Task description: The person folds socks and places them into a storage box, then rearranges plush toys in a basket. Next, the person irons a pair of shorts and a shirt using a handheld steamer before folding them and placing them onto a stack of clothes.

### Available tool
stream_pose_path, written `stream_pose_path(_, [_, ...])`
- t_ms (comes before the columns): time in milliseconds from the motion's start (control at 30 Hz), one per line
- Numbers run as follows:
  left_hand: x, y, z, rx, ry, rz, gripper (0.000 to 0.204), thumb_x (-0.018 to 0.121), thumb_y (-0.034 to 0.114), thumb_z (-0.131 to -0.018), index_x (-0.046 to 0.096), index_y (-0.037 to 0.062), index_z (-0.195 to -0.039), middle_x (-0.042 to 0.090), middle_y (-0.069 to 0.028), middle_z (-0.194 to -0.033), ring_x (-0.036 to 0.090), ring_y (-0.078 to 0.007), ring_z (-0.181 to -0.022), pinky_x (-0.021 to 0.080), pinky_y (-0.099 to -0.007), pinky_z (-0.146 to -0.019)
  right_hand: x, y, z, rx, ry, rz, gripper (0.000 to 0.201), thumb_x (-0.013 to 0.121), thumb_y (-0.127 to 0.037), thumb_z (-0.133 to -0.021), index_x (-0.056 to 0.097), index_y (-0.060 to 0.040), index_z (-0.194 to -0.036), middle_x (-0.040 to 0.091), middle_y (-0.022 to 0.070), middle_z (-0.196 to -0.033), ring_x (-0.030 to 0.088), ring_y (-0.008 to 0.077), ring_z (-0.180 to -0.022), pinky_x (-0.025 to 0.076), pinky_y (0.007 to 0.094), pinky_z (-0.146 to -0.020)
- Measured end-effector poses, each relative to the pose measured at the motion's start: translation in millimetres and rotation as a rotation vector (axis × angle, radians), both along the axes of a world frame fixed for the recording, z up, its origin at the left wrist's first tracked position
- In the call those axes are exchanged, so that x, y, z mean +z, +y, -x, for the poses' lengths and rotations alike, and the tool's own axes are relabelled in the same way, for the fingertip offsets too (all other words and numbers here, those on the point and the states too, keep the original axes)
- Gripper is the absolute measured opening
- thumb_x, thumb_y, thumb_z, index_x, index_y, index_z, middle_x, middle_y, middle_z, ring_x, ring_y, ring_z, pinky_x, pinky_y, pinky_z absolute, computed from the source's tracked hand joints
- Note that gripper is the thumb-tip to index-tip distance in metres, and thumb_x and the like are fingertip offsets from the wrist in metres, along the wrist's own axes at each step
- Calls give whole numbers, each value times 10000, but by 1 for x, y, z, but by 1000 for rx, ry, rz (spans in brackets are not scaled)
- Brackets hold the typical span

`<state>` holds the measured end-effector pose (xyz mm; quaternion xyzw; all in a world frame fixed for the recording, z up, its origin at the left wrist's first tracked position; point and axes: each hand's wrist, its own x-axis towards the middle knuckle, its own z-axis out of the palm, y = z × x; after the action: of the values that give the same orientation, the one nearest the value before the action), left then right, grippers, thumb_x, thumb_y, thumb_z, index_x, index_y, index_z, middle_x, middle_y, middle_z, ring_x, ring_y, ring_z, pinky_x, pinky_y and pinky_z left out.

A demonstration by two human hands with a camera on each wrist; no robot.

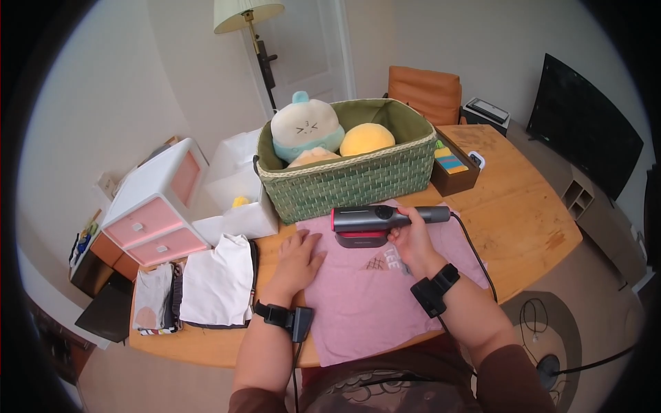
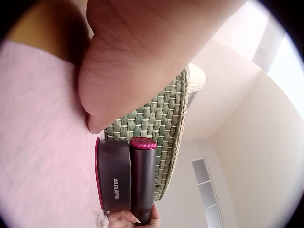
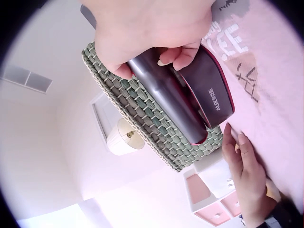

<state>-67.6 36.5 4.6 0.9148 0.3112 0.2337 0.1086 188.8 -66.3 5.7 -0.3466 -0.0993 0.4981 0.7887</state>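
Note:
A grey and red handheld iron (image 1: pixel 363 219) stands on a pink shirt (image 1: pixel 358 303) near the shirt's far edge, its red-rimmed base down on the cloth. My right hand (image 1: pixel 414 242) grips its handle, with the fingers curled round it in the right wrist view. My left hand (image 1: pixel 297 264) rests on the shirt's left edge, fingers extended, a little left of the iron (image 3: pixel 209 90). Part of the shirt's print, white letters and a brown patch, shows beside the right hand.
Behind the shirt stands a green woven basket (image 1: pixel 351 184) with plush toys. Folded clothes (image 1: pixel 219 282) lie at the left, before a white and pink drawer unit (image 1: pixel 155 206). A brown box (image 1: pixel 456 168) sits right of the basket. A black cord (image 1: pixel 475 255) runs down from the iron's handle.

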Motion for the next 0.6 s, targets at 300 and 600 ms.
stream_pose_path(300, [3, -5, -5, 31, -2, -39, 433, 620, 299, -908, 574, 116, -1297, 502, -198, -1326, 459, -395, -1203, 353, -463, -1049, 3, -16, -21, 268, -37, -30, 197, 653, -293, -897, 595, -129, -989, 632, -9, -865, 480, 115, -639, 420, 283, -637])
stream_pose_path(600, [11, -21, -16, 125, 178, -15, 565, 542, 436, -941, 517, 80, -1380, 406, -266, -1452, 373, -439, -1333, 279, -555, -1099, -1, -25, -28, 279, 0, -93, 241, 637, -378, -936, 601, -143, -977, 648, 5, -874, 549, 126, -681, 478, 306, -682])
